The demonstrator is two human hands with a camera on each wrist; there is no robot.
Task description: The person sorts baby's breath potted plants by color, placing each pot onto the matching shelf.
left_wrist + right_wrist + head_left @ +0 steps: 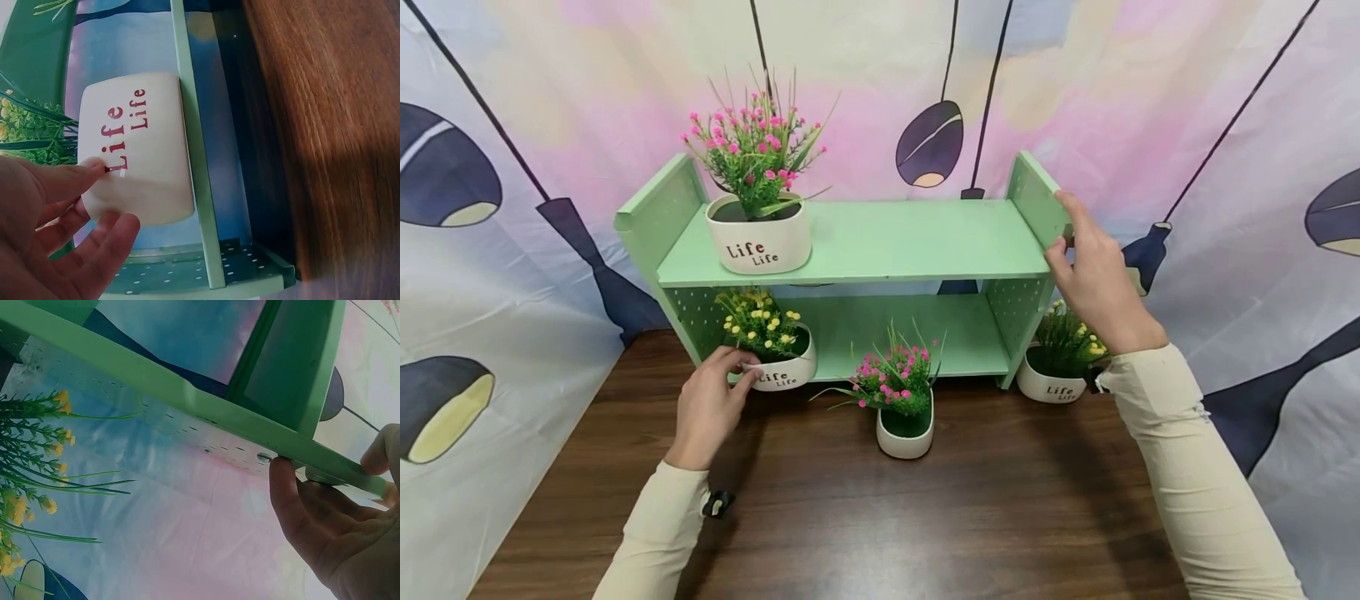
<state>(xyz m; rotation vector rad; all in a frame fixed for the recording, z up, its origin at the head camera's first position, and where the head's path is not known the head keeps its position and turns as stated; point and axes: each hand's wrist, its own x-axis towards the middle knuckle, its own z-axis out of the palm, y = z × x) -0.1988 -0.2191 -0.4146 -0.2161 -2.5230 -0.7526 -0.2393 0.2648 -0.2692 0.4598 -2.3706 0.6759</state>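
Note:
My left hand [709,407] holds the left end of a white flowerpot [140,156] with yellow flowers [762,323], thumb on its lettered front. This pot sits at the left of the lower board of a green two-tier shelf [917,242]. At the shelf's right side panel [1033,196], my right hand [1097,279] grips the upper edge; the right wrist view shows fingertips [283,472] against the panel. A pot with pink flowers [762,243] stands on the upper board at the left.
Another pink-flowered pot [906,442] stands on the brown wooden table [850,517], in front of the shelf. Beside the shelf's right end, below my right wrist, is a second yellow-flowered pot [1048,387]. A patterned cloth [865,50] hangs behind.

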